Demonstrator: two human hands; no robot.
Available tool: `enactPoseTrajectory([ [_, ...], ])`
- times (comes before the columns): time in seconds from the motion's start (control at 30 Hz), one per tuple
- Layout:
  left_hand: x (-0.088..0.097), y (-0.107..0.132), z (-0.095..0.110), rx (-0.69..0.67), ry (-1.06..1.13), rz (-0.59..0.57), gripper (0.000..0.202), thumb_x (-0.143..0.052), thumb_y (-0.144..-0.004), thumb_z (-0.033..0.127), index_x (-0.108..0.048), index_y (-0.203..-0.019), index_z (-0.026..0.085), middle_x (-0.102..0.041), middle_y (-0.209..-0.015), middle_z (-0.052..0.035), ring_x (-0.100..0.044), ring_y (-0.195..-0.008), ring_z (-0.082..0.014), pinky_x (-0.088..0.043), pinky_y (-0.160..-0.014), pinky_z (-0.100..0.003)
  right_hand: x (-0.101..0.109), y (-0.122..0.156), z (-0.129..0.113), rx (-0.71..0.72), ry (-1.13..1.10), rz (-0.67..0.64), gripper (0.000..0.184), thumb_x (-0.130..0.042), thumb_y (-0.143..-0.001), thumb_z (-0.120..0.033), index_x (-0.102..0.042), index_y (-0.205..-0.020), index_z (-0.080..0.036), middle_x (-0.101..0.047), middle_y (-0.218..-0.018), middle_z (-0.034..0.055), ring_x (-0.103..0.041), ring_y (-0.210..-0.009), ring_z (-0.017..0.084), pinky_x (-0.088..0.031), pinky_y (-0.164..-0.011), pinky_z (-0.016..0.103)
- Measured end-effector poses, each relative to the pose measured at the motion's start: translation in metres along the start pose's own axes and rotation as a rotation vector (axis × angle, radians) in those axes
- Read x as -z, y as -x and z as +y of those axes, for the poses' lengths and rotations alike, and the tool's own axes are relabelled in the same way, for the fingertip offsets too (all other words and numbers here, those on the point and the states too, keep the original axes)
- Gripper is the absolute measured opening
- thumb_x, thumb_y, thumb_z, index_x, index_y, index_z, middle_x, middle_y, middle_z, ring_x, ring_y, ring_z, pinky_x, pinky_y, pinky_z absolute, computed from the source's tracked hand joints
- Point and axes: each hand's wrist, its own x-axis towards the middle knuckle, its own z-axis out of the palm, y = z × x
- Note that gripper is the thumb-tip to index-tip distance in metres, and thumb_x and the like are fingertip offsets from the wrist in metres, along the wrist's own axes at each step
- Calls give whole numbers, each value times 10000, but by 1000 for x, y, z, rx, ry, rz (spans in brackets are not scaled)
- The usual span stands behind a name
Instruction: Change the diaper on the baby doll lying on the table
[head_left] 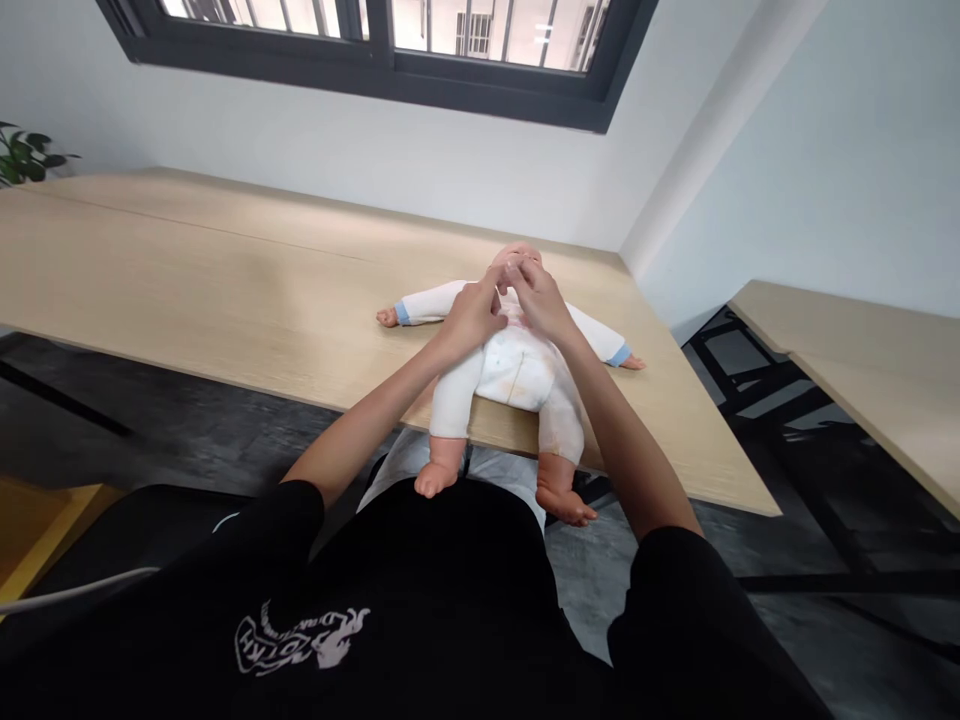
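Note:
A baby doll [517,370] in a white outfit with blue cuffs lies on its back, its legs hanging over the table's near edge. My left hand [474,318] is over its upper chest, fingers curled in toward the neck. Close beside it, my right hand [541,302] has bent fingers pinched together just below the doll's face. The fingertips of both hands almost meet there and hide the neck. What they pinch, if anything, is too small to make out. Yellowish stains mark the white cloth between the doll's legs.
The light wooden table [300,290] stands against a wall under a dark-framed window [375,90]. To the right is another table [877,370] on black legs. A plant [30,155] shows at the far left, above a yellow box [45,530] lower down.

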Motion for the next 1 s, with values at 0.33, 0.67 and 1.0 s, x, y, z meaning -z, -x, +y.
enactPoseTrajectory([
  [0.33, 10, -9, -19, 78, 301, 278, 332, -701, -672, 38, -478, -857, 199, -525, -702, 50, -540, -679, -116, -419, -700, -250, 22, 47, 5, 104, 3, -312, 269, -596, -901, -351, -727, -1069, -188, -694, -1234, 79, -630, -1216, 218, -487, -1116, 413],
  [0.67, 4, 7, -21, -12, 405, 376, 327, -713, -728, 72, -455, -868, 217, -545, -746, 48, -573, -681, -98, -446, -629, -214, 5, 38, 3, 131, 432, -428, 400, -469, -1003, -323, -696, -1315, -219, -592, -1434, 47, -490, -1376, 279, -388, -1202, 521],
  [1.0, -8, 4, -13, -115, 109, 53, 271, -643, -768, 60, -527, -961, 211, -551, -668, 77, -566, -650, -123, -442, -672, -243, -1, 33, 16, 8, 357, -343, 196, -518, -897, -314, -622, -979, -170, -658, -1203, 117, -583, -1174, 306, -478, -1055, 492],
])
